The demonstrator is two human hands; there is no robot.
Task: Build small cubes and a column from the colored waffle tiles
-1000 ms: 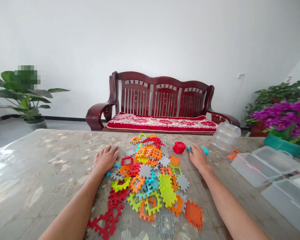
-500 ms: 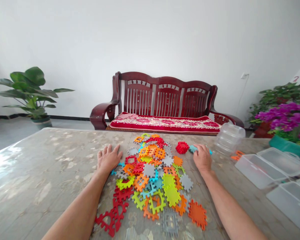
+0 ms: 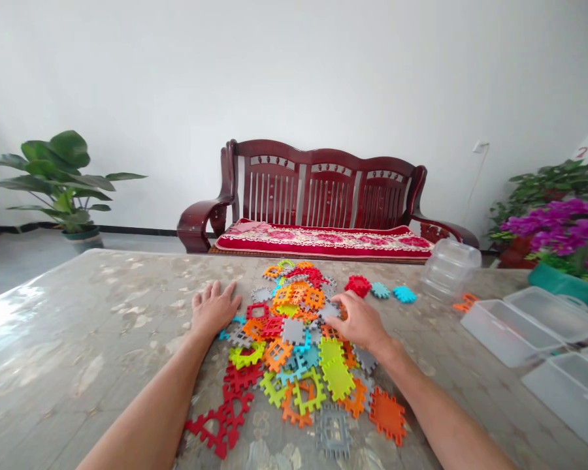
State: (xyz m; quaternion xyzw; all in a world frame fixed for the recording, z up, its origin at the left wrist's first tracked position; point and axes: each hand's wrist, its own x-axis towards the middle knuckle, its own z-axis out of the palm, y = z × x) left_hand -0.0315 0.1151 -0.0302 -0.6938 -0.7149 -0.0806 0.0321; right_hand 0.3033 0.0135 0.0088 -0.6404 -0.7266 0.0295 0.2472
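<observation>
A long heap of plastic interlocking building tiles [image 3: 293, 331] in red, orange, lime, blue and grey lies down the middle of the table. My left hand [image 3: 214, 310] rests flat beside the heap's left side, fingers spread, holding nothing. Over the heap's right side reaches my right hand [image 3: 360, 321], thumb and forefinger apart at a grey square tile [image 3: 328, 311]. Just beyond that hand sit red tiles [image 3: 358, 285], a teal tile [image 3: 380, 290] and a bright blue tile [image 3: 404, 294] in a row. The right hand covers some tiles beneath it.
Clear plastic boxes [image 3: 512, 334] stand at the right, with stacked clear containers [image 3: 451, 269] behind them. Small orange pieces [image 3: 465, 302] lie near these. Purple flowers [image 3: 568, 228] in a green pot are at the far right. A wooden bench [image 3: 323, 189] stands beyond the table [image 3: 102, 339].
My right hand has left the blue tiles and moved left and nearer to the heap's right side. Teal and bright blue tiles now show uncovered. My left hand has stayed put.
</observation>
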